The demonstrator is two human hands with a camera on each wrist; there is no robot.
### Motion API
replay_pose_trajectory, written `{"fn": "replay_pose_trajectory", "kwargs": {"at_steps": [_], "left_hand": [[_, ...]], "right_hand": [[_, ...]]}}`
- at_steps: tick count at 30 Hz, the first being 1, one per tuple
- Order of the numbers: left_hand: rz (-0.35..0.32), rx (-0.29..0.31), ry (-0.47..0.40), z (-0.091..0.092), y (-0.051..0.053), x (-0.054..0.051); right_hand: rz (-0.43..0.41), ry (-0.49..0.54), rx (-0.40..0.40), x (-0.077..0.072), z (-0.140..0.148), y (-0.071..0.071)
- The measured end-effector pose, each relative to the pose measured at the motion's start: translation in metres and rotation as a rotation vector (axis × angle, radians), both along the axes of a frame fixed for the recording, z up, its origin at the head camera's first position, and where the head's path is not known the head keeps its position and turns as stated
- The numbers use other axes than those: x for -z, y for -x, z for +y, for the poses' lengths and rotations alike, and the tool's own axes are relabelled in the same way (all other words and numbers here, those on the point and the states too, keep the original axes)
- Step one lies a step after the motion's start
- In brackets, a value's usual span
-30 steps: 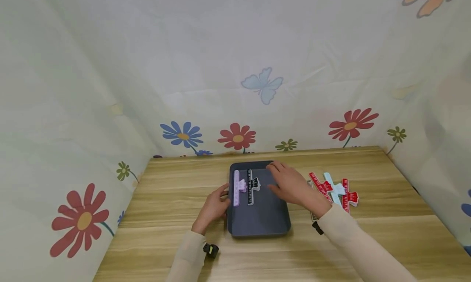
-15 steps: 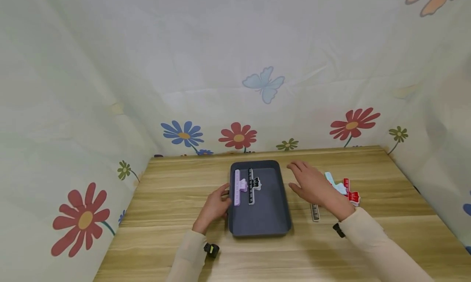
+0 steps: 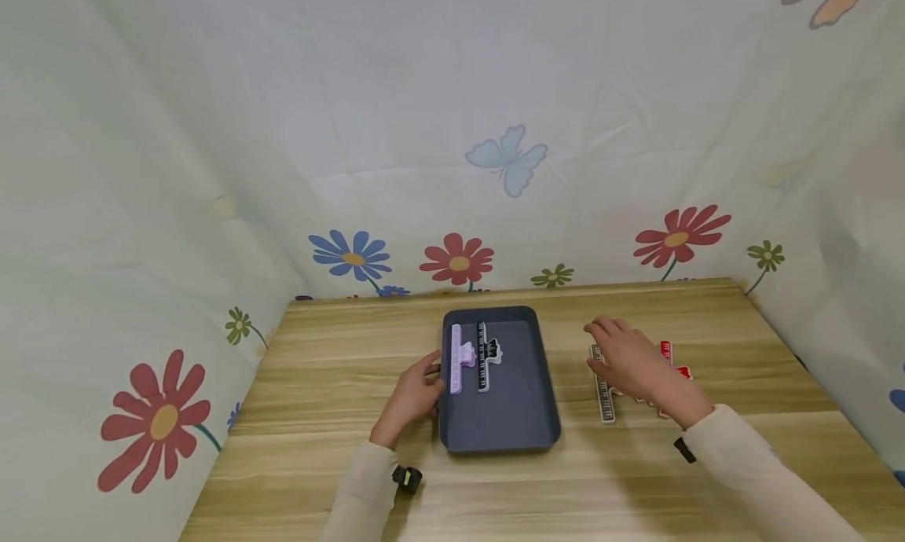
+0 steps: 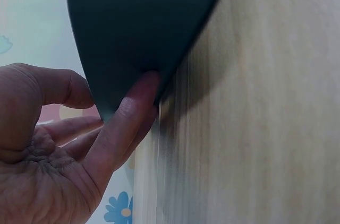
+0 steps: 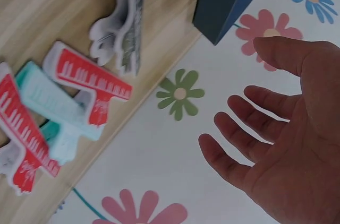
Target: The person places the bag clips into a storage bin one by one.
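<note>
Clips (image 3: 456, 369) lay near the left edge of the tray (image 3: 502, 424), other clips (image 3: 605, 402) on the worktop (image 3: 353, 330) by the empty, loose right hand (image 3: 632, 363). The loose left hand (image 3: 411, 394) touched the tray, maybe steadying it.

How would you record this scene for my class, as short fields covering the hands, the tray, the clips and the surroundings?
left hand: touching the near-side wall on the person's left of the tray, left hand
right hand: right hand above the loose clips, holding nothing
container: dark grey tray
in tray: purple clip, black clip, side by side, apart
outside tray: grey-and-black clip, teal clip, two red clips
surface: wooden table
background: flower-print sheet
</note>
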State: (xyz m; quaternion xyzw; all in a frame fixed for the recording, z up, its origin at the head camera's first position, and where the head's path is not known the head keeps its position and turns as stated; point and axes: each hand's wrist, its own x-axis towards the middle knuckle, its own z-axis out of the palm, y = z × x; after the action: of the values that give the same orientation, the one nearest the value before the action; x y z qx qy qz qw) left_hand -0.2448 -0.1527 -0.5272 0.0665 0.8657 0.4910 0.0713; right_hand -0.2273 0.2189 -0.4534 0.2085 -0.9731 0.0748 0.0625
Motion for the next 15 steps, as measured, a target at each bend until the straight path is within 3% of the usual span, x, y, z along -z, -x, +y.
{"fn": "replay_pose_trajectory", "kwargs": {"at_steps": [15], "left_hand": [[-0.028, -0.011, 0.008, 0.001, -0.002, -0.002]], "right_hand": [[-0.042, -0.007, 0.023, 0.020, 0.021, -0.005]]}}
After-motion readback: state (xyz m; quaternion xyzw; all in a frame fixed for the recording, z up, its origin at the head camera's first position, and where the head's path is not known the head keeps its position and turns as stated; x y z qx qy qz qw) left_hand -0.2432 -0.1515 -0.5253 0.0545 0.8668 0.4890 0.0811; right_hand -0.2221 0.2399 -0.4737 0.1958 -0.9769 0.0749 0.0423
